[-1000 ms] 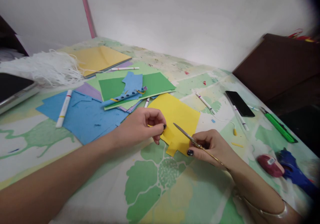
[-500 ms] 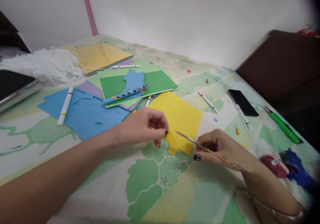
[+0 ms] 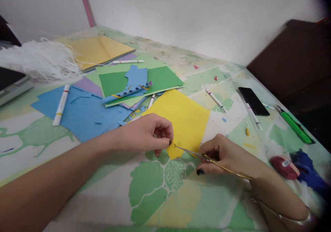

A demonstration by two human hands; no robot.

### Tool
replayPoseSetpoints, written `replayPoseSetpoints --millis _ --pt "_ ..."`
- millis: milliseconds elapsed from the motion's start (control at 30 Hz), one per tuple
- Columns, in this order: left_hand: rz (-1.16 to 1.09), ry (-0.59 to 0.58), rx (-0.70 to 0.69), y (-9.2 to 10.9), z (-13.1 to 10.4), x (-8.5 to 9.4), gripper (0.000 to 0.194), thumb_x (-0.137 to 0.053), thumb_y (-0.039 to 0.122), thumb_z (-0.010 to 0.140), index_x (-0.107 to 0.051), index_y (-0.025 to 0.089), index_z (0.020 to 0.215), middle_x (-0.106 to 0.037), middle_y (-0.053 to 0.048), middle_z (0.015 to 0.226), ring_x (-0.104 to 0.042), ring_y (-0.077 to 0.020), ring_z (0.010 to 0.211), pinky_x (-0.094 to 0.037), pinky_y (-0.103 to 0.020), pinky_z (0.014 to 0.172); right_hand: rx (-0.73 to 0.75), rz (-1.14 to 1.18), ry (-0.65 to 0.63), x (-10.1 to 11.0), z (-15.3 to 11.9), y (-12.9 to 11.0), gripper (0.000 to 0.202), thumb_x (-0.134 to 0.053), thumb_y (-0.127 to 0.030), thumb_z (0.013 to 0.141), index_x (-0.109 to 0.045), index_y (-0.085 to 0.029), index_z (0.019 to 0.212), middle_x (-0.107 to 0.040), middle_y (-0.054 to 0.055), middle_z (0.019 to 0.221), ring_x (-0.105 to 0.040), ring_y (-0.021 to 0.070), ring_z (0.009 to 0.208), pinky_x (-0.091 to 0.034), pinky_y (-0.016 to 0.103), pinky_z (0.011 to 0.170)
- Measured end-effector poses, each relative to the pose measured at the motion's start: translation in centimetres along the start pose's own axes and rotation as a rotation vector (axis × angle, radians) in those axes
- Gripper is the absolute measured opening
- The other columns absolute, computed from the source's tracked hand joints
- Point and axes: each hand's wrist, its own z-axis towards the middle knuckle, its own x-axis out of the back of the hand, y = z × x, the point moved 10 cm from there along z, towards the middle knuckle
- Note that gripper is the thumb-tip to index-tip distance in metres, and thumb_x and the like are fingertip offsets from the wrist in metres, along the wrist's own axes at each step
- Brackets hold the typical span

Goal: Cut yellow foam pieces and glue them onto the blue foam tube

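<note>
1. Yellow paper lies flat on the worktop, its near edge between both hands.
2. Left hand: fingers pressed together, pinching that near edge of the sheet.
3. Right hand: fingers closed around thin scissors, whose tips meet the paper's edge just beside the left fingertips.
4. Blue paper and green paper lie further back, markers among them.
5. Black phone sits well to the right.

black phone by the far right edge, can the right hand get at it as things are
Probably not right away: the right hand is shut on the scissors, blades at the yellow paper. The black phone lies uncovered, with only a marker beside it, so the path looks free.
</note>
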Motion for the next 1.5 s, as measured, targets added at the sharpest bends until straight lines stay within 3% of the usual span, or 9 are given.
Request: replayPoseSetpoints --millis 333,567,833,1100,1500 --pt "0.019 -0.012 0.015 -0.25 0.01 -0.15 0.010 -0.050 0.009 0.069 -0.055 0.018 0.068 -0.054 0.005 0.056 -0.053 -0.0091 0.049 -0.041 -0.017 0.045 0.004 0.039 -0.001 -0.41 0.20 -0.12 0.037 -0.067 -0.037 0.073 -0.044 -0.015 0.054 -0.027 -0.006 0.052 -0.021 0.0062 0.050 -0.014 0.023 0.043" --pt "0.022 -0.008 0.003 -0.28 0.21 -0.14 0.011 -0.051 0.009 0.068 -0.056 0.018 0.067 -0.056 0.004 0.056 -0.054 -0.0099 0.050 -0.043 -0.017 0.043 -0.026 0.045 0.007 -0.50 0.01 0.32 0.031 -0.070 -0.037 0.072 -0.055 -0.013 0.060 -0.034 -0.006 0.051 -0.025 0.0061 0.049 -0.016 0.022 0.043" --pt "-0.018 -0.005 0.030 -0.55 0.20 -0.15 0.011 -0.052 0.009 0.067 -0.057 0.019 0.067 -0.056 0.004 0.054 -0.054 -0.0108 0.048 -0.045 -0.017 0.042 -0.015 0.066 0.018 -0.45 0.20 -0.01 0.040 -0.071 -0.043 0.069 -0.047 -0.014 0.054 -0.031 -0.006 0.049 -0.021 0.0057 0.048 -0.015 0.022 0.040" --pt "0.013 0.000 0.003 -0.70 0.23 -0.10 0.010 -0.052 0.011 0.070 -0.058 0.020 0.068 -0.057 0.004 0.056 -0.055 -0.0104 0.048 -0.045 -0.017 0.041 0.003 0.103 0.005 -0.56 0.24 -0.01 0.033 -0.072 -0.039 0.070 -0.054 -0.013 0.059 -0.034 -0.006 0.050 -0.023 0.0060 0.049 -0.016 0.021 0.041" --pt "-0.011 -0.019 0.015 -0.82 0.34 -0.28 0.010 -0.052 0.011 0.069 -0.058 0.019 0.067 -0.057 0.004 0.057 -0.056 -0.0100 0.047 -0.046 -0.016 0.041 0.027 0.012 0.022 -0.24 0.33 -0.35 0.032 -0.072 -0.039 0.070 -0.056 -0.013 0.060 -0.035 -0.006 0.051 -0.025 0.0063 0.050 -0.017 0.021 0.041"
